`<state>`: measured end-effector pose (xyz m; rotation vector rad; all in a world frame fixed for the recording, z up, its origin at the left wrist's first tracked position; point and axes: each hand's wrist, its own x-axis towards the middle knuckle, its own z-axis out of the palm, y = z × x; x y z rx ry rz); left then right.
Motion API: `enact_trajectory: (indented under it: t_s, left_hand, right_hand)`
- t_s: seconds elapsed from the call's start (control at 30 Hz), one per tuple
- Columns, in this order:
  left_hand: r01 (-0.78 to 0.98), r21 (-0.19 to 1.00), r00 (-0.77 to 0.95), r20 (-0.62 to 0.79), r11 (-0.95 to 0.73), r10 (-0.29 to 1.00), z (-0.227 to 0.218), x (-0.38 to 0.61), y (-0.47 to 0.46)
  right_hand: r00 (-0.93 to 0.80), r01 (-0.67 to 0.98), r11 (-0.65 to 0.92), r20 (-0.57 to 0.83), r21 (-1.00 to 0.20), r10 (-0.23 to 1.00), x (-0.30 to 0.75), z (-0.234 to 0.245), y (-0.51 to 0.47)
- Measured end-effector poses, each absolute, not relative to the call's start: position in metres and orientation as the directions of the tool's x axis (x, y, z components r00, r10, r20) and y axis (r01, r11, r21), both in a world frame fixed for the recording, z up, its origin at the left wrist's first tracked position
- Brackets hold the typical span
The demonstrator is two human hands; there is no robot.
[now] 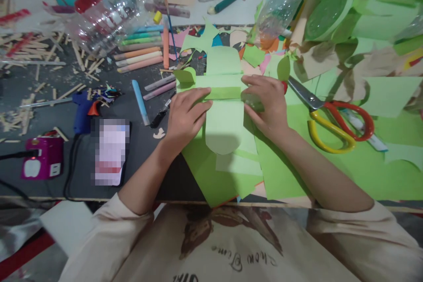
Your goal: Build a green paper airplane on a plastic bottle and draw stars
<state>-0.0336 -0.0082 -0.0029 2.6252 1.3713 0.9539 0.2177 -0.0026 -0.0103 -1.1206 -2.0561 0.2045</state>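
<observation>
Between my hands lies a light green paper cutout (224, 123) with a rounded lower end. A brighter green folded strip (225, 93) runs across its middle. My left hand (187, 114) pinches the left edge of the folded paper with thumb and fingers. At the right edge, my right hand (267, 102) has its fingertips and thumb closed on the same paper. Under the cutout are larger green sheets (205, 172). Scissors (317, 108) with one red and one yellow handle rest right of my right hand. A black cutter (161, 114) lies beside my left hand.
Left of me are a blue glue gun (82, 112), a phone (112, 152) and a purple charger box (42, 157). Several markers (142, 53), wooden sticks (29, 53) and clear plastic bottles (102, 22) fill the back. Green paper and plastic pieces (330, 13) pile up at right.
</observation>
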Motion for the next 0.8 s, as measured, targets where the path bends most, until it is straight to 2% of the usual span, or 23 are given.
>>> enact_trajectory:
  t_s: [0.23,0.33,0.67,0.8]
  left_hand:
    - [0.724,0.273,0.41,0.568,-0.633,0.714,-0.0031,-0.0312,-0.0076]
    - [0.735,0.273,0.413,0.545,-0.62,0.729,-0.004,-0.032,-0.0078]
    - [0.695,0.299,0.466,0.507,-0.655,0.725,-0.0036,-0.0324,-0.0079]
    - [0.697,0.239,0.464,0.57,-0.676,0.679,-0.0023,-0.0306,-0.0089]
  right_hand:
    - [-0.33,0.686,0.561,0.489,-0.463,0.807,0.2189,-0.0089,-0.0025]
    - [-0.304,0.731,0.511,0.455,-0.453,0.837,0.2156,-0.0118,-0.0024]
    - [-0.346,0.696,0.576,0.503,-0.428,0.792,0.2172,-0.0126,-0.0007]
    - [-0.347,0.669,0.597,0.525,-0.442,0.777,0.2185,-0.0118,-0.0014]
